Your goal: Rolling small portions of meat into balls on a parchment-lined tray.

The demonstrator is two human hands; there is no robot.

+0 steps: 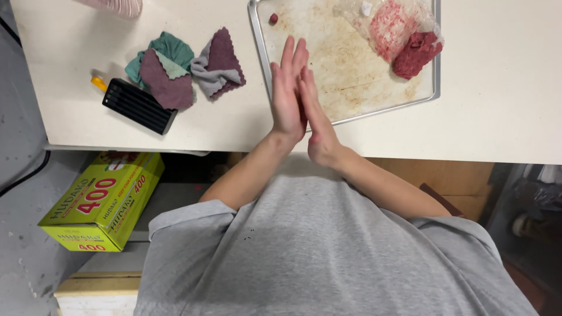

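The left hand (287, 93) and right hand (313, 117) press flat together, palm to palm, over the near edge of a smeared metal tray (345, 70), whatever lies between them hidden, while a clear bag of red mince (401, 35) rests in the tray's far right corner and a yellow-green carton (102, 202) sits below the counter's left.

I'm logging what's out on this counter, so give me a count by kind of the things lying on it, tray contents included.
Metal tray: 1
Cleaning cloths: 2 bunches, exact number of cloths unclear
Black ridged block: 1
Plastic bag of minced meat: 1
Loose lump of minced meat: 1
Small meat ball: 1
Total: 7, counting each cloth bunch as one
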